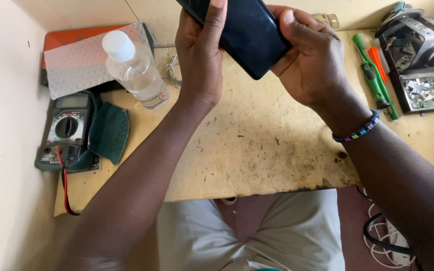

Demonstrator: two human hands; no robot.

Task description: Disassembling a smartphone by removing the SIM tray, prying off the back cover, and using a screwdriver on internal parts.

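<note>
Above stained workbench (257,150), both hands' phone (249,35); top cropped

the phone (242,32) is flat, black and shiny. it is tilted, up in the air above the desk (257,145).

I hold a glossy black glass-faced phone (247,35) above my worn, stained, matt wooden bench (257,150).

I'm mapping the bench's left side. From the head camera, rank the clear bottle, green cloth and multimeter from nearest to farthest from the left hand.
From the left hand:
1. Clear bottle, just to its left.
2. Green cloth, lower left.
3. Multimeter, by the left wall.
</note>
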